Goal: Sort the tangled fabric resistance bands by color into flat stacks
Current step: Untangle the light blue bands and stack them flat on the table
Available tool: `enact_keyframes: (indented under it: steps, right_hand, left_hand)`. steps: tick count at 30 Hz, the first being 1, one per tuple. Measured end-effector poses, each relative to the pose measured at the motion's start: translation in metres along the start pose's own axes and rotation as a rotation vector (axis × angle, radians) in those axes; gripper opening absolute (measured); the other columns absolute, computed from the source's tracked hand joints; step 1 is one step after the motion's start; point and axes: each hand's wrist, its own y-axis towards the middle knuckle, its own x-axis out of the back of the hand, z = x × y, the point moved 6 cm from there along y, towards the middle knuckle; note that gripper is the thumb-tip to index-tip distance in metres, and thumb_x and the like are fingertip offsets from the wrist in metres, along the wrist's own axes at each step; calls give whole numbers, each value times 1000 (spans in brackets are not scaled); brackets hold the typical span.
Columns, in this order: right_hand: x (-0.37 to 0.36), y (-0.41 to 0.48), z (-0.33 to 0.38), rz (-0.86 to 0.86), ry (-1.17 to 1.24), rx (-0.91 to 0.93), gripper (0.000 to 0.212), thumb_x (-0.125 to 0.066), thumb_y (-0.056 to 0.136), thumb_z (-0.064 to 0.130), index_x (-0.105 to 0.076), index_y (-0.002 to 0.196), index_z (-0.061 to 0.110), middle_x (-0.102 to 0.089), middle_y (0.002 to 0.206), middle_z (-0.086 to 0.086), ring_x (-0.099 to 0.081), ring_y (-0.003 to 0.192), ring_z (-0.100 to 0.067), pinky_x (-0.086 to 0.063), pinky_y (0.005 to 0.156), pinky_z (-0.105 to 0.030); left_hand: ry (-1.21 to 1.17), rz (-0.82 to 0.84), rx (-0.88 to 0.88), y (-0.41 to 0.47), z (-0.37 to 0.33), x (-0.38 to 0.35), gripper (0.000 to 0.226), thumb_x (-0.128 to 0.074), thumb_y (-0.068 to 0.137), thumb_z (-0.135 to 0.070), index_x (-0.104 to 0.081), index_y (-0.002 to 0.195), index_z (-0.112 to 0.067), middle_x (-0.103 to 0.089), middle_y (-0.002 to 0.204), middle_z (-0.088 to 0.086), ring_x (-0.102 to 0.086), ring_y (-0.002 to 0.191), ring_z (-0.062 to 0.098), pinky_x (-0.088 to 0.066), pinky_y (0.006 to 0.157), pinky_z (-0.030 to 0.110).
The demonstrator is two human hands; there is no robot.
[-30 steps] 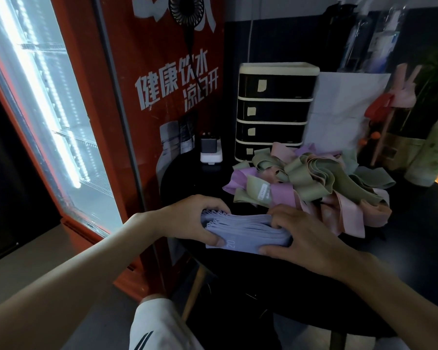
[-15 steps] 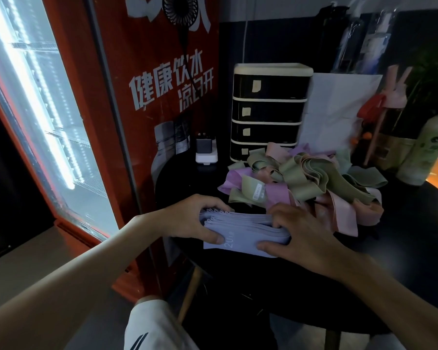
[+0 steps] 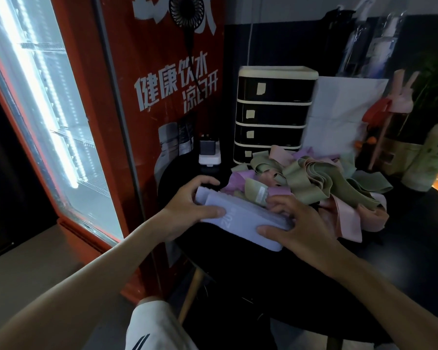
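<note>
- Closest to the camera, a white sleeve (image 3: pixel 152 327) with dark stripes is poking into the bottom of the view, and both bare forearms are reaching forward over the edge of a black round table (image 3: pixel 402 269).
- The left hand (image 3: pixel 187 208) is gripping the left end of a stack of lavender bands (image 3: pixel 240 219), thumb lying on top and the fingers curling around the far end, so it's clamped on the stack.
- The right hand (image 3: pixel 296 223) is pressing on the right end of the same stack, thumb along the near edge and fingers spread over the top (closed onto it rather than hanging loose).
- The lavender stack is sitting flat at the table's front-left edge, with some pale printed lettering showing on top that I can't read.
- Just behind it, touching the far side, the tangled pile of bands (image 3: pixel 311 180) is sprawling across the table: olive green, pink and purple loops all knotted together.
- Past the pile, a black drawer organizer (image 3: pixel 273 114) with cream trim is standing against the wall, small sticky notes on the drawers.
- Left of that, a charger plug (image 3: pixel 209 152) is sitting on the table.
- A red drinks fridge (image 3: pixel 147 102) with white Chinese lettering is filling the left side, its glass door glowing.
- A greenish bottle (image 3: pixel 433 155) is standing at far right.
</note>
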Motion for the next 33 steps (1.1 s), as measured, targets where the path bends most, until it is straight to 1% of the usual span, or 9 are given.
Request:
enact_keyframes:
  steps: [2, 5, 9, 14, 17, 20, 23, 28, 33]
  right_hand:
    - [-2, 4, 7, -19, 126, -19, 35, -79, 77, 21, -61, 106, 26, -66, 102, 9, -62, 87, 6, -49, 73, -14]
    - [-9, 14, 13, -69, 244, -53, 28, -79, 78, 22, -63, 102, 21, -71, 101, -1, -68, 93, -16, -56, 83, -42]
    - [-31, 29, 20, -88, 394, -117, 11, -70, 88, 20, -66, 96, 14, -74, 96, -10, -71, 90, -28, -58, 79, -46]
    - [-75, 57, 12, -59, 571, -281, 26, -72, 86, 29, -69, 95, 5, -73, 97, -19, -69, 93, -39, -53, 86, -61]
    - [-98, 75, 14, -72, 593, -298, 34, -73, 75, 36, -68, 90, 6, -72, 95, -19, -70, 91, -37, -54, 85, -57]
    - [-111, 92, 13, -135, 521, -283, 17, -71, 85, 27, -62, 86, 13, -70, 90, -10, -68, 81, -22, -56, 75, -39]
    - [-122, 106, 14, -167, 391, -235, 26, -70, 85, 33, -53, 94, 16, -65, 88, -1, -65, 78, -13, -54, 69, -31]
    - [-138, 125, 12, -198, 193, -249, 31, -63, 84, 49, -45, 95, 26, -61, 80, 9, -62, 81, -11, -47, 94, -48]
    - [-143, 135, 10, -171, -16, -168, 38, -54, 90, 51, -41, 115, 25, -60, 108, 4, -54, 108, -19, -33, 106, -43]
  left_hand:
    - [-153, -73, 30, 2, -5, 1, 61, -91, 60, -11, -62, 111, -24, -61, 108, 10, -68, 87, 21, -60, 75, 42]
    - [-286, -172, 42, 7, -16, 5, 56, -81, 64, -14, -57, 114, -17, -65, 105, 9, -71, 84, 21, -61, 71, 41]
    - [-293, -314, 52, 21, -24, 20, 47, -77, 82, -12, -53, 123, -13, -66, 111, 11, -72, 89, 25, -62, 74, 41]
    - [-252, -420, 37, 44, -17, 45, 47, -78, 84, -15, -54, 123, -9, -70, 103, 7, -74, 80, 18, -62, 70, 36]
    - [-173, -480, 32, 57, -5, 64, 43, -80, 83, -16, -57, 119, -8, -71, 100, 7, -74, 78, 16, -62, 73, 37]
    - [-52, -515, 30, 71, 6, 84, 30, -81, 82, -19, -61, 105, -12, -70, 103, 8, -72, 81, 16, -61, 73, 34]
    - [66, -507, 4, 83, 13, 97, 23, -80, 83, -21, -62, 95, -17, -69, 103, 8, -69, 85, 13, -58, 73, 28]
    - [138, -524, -21, 101, 16, 113, 22, -80, 83, -21, -61, 94, -21, -67, 94, 1, -67, 83, 13, -57, 71, 25]
    - [221, -519, -43, 118, 31, 126, 21, -77, 86, -17, -58, 95, -20, -59, 90, -8, -57, 65, -18, -46, 59, 5]
